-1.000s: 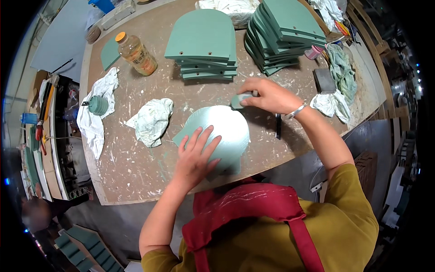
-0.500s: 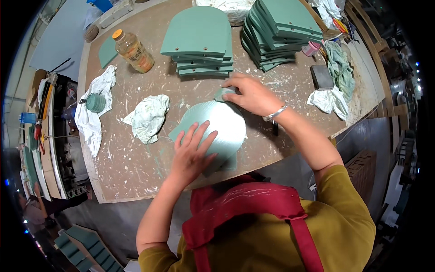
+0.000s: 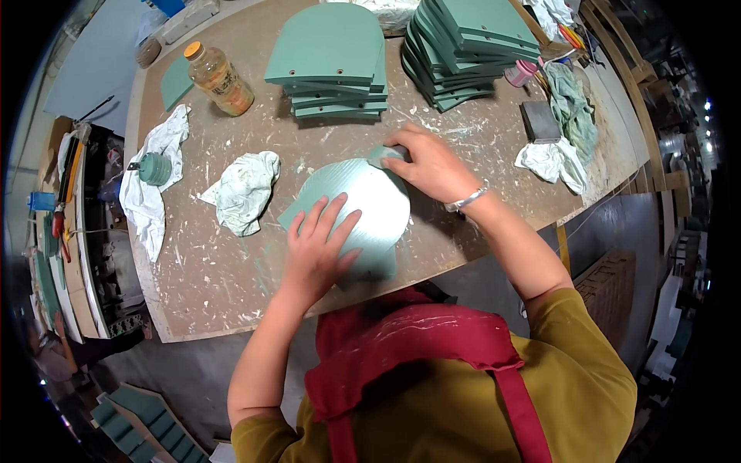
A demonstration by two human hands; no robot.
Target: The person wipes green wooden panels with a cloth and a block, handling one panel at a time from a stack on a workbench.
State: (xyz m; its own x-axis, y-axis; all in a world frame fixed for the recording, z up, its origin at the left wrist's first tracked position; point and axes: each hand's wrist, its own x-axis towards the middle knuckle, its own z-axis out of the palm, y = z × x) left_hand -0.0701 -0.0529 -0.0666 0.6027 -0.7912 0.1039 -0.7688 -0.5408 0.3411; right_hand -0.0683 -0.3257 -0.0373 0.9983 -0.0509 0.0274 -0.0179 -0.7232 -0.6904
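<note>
A pale green panel [image 3: 377, 204] with a rounded edge lies on the worktable in front of me, shining where light hits it. My left hand [image 3: 318, 245] rests on its near left part, palm down and fingers spread. At the panel's far right edge, my right hand [image 3: 429, 162] is closed around a small grey-green sanding pad [image 3: 379, 156], pressed against the rim. The fingers partly hide the pad. Under the panel's near side, another green piece [image 3: 386, 266] sticks out. To the left lies a crumpled white rag [image 3: 245, 193].
Two stacks of green panels, one at centre [image 3: 328, 42] and one at right [image 3: 467, 58], stand at the back. Further left are an orange-capped bottle [image 3: 221, 79] and a green jar [image 3: 155, 169] on a white cloth. A dark block [image 3: 543, 122] and rags lie right, near a pink cup [image 3: 522, 72].
The sanding pad and my right hand have shifted slightly nearer along the panel's rim. My left hand still lies flat on the panel. The whole view has shifted a little.
</note>
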